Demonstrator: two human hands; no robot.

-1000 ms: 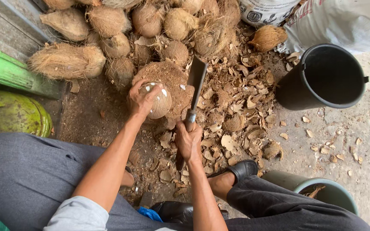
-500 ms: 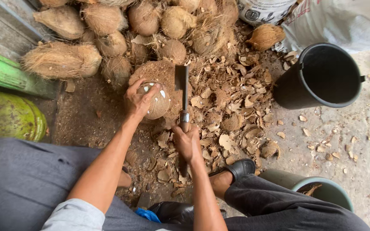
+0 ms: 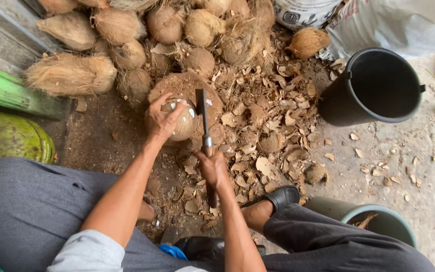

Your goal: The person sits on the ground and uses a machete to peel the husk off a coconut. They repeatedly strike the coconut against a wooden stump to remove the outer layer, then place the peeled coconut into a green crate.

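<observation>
- Head view: my left hand (image 3: 163, 120) was clasped over a partly shelled coconut (image 3: 183, 121), which rested on a husk block (image 3: 187, 93) just in front of my knees.
- My right hand (image 3: 212, 168) was clenched on a cleaver (image 3: 203, 121) — its blade stood edge-down against the coconut's right side.
- Around them: a pile of husked coconuts (image 3: 127, 45), shell chips (image 3: 273, 131), and a black bucket (image 3: 378, 85) — well apart, to the right.

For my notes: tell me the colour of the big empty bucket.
The bucket is black, seen clearly in the head view.

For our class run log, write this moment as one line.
left hand: holds coconut | right hand: grips cleaver, blade at coconut | black bucket: right
</observation>
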